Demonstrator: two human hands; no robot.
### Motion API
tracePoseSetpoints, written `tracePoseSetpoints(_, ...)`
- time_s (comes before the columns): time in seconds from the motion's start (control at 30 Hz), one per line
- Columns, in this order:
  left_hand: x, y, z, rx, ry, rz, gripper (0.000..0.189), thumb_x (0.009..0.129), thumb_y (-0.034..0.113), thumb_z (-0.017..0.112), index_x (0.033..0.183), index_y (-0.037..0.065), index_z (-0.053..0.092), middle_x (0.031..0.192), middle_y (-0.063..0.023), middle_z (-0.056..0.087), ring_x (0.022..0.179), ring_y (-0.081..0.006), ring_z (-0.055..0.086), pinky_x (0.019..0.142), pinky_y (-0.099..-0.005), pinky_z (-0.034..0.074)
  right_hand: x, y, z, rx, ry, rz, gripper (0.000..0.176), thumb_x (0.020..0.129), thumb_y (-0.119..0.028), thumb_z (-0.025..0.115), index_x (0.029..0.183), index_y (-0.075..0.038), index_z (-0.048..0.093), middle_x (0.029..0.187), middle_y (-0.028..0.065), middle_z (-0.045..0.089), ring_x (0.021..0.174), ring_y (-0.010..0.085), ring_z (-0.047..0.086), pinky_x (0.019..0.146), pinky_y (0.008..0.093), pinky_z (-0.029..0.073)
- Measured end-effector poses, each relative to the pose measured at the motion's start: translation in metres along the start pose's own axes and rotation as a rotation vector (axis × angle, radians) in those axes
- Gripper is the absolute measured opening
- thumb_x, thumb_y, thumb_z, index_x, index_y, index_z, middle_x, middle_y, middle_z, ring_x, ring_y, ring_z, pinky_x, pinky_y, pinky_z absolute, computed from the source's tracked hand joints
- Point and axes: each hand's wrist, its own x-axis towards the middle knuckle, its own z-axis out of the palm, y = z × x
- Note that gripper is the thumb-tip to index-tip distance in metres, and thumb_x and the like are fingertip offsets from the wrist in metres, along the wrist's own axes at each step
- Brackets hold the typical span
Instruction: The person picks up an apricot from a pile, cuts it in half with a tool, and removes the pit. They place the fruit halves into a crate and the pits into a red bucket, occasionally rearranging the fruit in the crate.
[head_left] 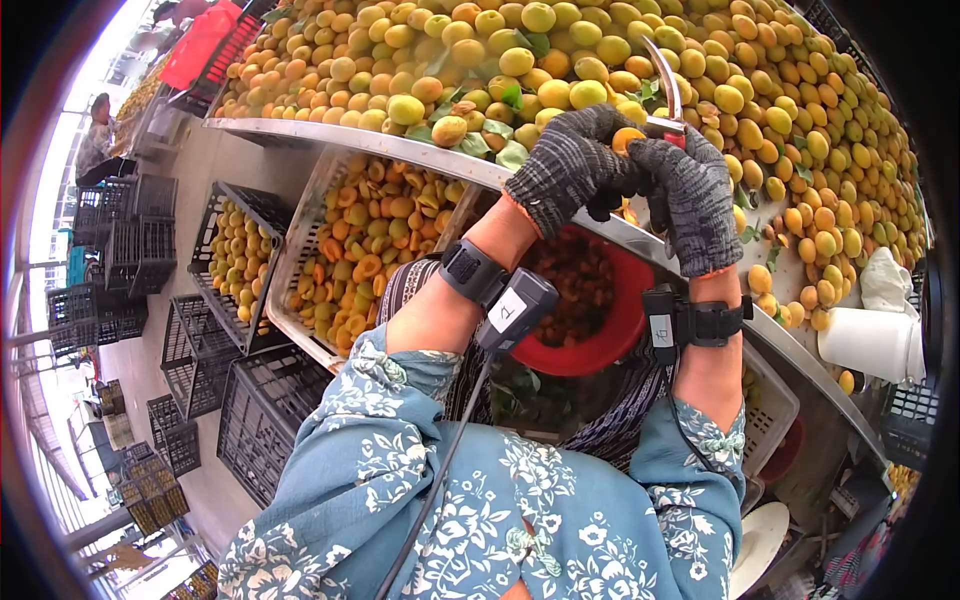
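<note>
My left hand (575, 165), in a dark grey knitted glove, has its fingers closed around an orange apricot (627, 138). The fruit shows only in part between my two hands. My right hand (690, 195), gloved the same way, is wrapped round the red handle of a curved knife (668, 80). Its blade points up and away, over the heap of apricots (560, 60) on the metal-edged table (390, 140). Both hands meet above the table's near edge. Below them stands a red basin (560, 362) with brownish pieces inside, partly hidden by my forearms.
A pale crate (282, 300) of split apricots stands left of the basin, beside a black crate (245, 195) of whole ones. More black crates (255, 420) stand on the floor. A white bucket (865, 340) lies at the right. Another person (97, 145) is far left.
</note>
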Motion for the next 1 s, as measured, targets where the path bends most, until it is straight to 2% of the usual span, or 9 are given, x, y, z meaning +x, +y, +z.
tracePoseSetpoints(0.07, 0.004, -0.008, 0.002, 0.054, 0.005, -0.012, 0.028, 0.071, 0.008, 0.075, 0.094, 0.002, 0.061, 0.073, -0.0059, 0.064, 0.048, -0.0112, 0.058, 0.039, -0.0237, 0.046, -0.003, 0.001, 0.003, 0.018, 0.010, -0.047, 0.024, 0.081, -0.016, 0.067, 0.103, -0.006, 0.066, 0.074, 0.0011, 0.063, 0.057, 0.0068, 0.057, 0.050, 0.0203, 0.044)
tracePoseSetpoints(0.13, 0.019, -0.030, 0.000, 0.472, 0.152, 0.636, 0.027, 0.070, 0.010, 0.077, 0.092, 0.003, 0.062, 0.072, -0.0049, 0.063, 0.047, -0.0109, 0.056, 0.039, -0.0241, 0.045, 0.003, 0.011, 0.002, -0.618, 0.143, -0.320, 0.025, 0.081, -0.015, 0.067, 0.104, -0.006, 0.065, 0.076, 0.0015, 0.064, 0.058, 0.0065, 0.057, 0.051, 0.0200, 0.044)
tracePoseSetpoints(0.2, 0.016, -0.024, -0.007, 0.587, 0.172, 0.744, 0.027, 0.068, 0.010, 0.078, 0.089, 0.004, 0.064, 0.070, -0.0044, 0.062, 0.045, -0.0110, 0.053, 0.039, -0.0244, 0.044, 0.003, 0.012, 0.000, -0.483, 0.120, -0.328, 0.024, 0.081, -0.015, 0.066, 0.104, -0.006, 0.065, 0.072, 0.0019, 0.063, 0.053, 0.0058, 0.054, 0.046, 0.0188, 0.039)
tracePoseSetpoints(0.27, -0.006, 0.011, -0.016, 0.105, 0.157, 0.079, 0.030, 0.066, 0.008, 0.078, 0.092, 0.004, 0.064, 0.069, -0.0045, 0.062, 0.045, -0.0110, 0.053, 0.038, -0.0241, 0.043, -0.001, -0.001, -0.006, -0.257, 0.015, -0.125, 0.023, 0.082, -0.014, 0.065, 0.104, -0.005, 0.065, 0.065, 0.0012, 0.059, 0.048, 0.0054, 0.049, 0.041, 0.0189, 0.034)
tracePoseSetpoints(0.57, -0.105, 0.033, -0.161, 0.513, 0.366, -0.117, 0.039, 0.068, 0.010, 0.077, 0.104, 0.006, 0.061, 0.070, -0.0027, 0.060, 0.046, -0.0094, 0.052, 0.040, -0.0215, 0.041, -0.001, 0.001, -0.023, -0.917, -0.073, -0.273, 0.023, 0.071, -0.019, 0.072, 0.089, -0.005, 0.067, 0.073, 0.0072, 0.064, 0.069, 0.0163, 0.060, 0.067, 0.0315, 0.048)
tracePoseSetpoints(0.67, -0.140, 0.041, -0.191, 0.519, 0.526, -0.403, 0.046, 0.068, 0.012, 0.080, 0.109, 0.007, 0.062, 0.076, -0.0044, 0.062, 0.057, -0.0118, 0.058, 0.051, -0.0229, 0.048, 0.002, 0.003, -0.024, -0.686, -0.106, -0.084, 0.024, 0.070, -0.018, 0.073, 0.089, -0.004, 0.068, 0.076, 0.0079, 0.066, 0.069, 0.0149, 0.060, 0.067, 0.0296, 0.048)
tracePoseSetpoints(0.77, -0.154, 0.004, -0.238, 0.917, 0.582, -0.187, 0.044, 0.071, 0.012, 0.079, 0.112, 0.007, 0.064, 0.091, -0.0061, 0.066, 0.089, -0.0164, 0.062, 0.082, -0.0276, 0.050, 0.000, -0.011, -0.014, -0.457, 0.022, 0.025, 0.018, 0.074, -0.011, 0.070, 0.089, -0.002, 0.068, 0.079, 0.0044, 0.067, 0.072, 0.0101, 0.059, 0.068, 0.0252, 0.047)
tracePoseSetpoints(0.87, -0.125, 0.027, -0.184, 0.539, 0.498, -0.049, 0.030, 0.073, 0.013, 0.077, 0.101, 0.007, 0.068, 0.094, -0.0065, 0.068, 0.090, -0.0170, 0.063, 0.079, -0.0307, 0.050, 0.001, -0.011, -0.008, -0.201, 0.130, 0.018, 0.014, 0.078, -0.006, 0.067, 0.090, 0.001, 0.067, 0.081, 0.0013, 0.065, 0.075, 0.0083, 0.057, 0.071, 0.0222, 0.046)
tracePoseSetpoints(1.0, -0.053, 0.009, -0.102, 0.966, 0.325, 0.430, 0.018, 0.072, 0.018, 0.073, 0.085, 0.007, 0.070, 0.085, -0.0081, 0.066, 0.084, -0.0234, 0.061, 0.078, -0.0352, 0.048, 0.004, -0.008, -0.006, -0.248, 0.174, -0.030, 0.014, 0.079, -0.006, 0.067, 0.091, 0.001, 0.067, 0.083, 0.0018, 0.066, 0.076, 0.0085, 0.058, 0.072, 0.0223, 0.046)
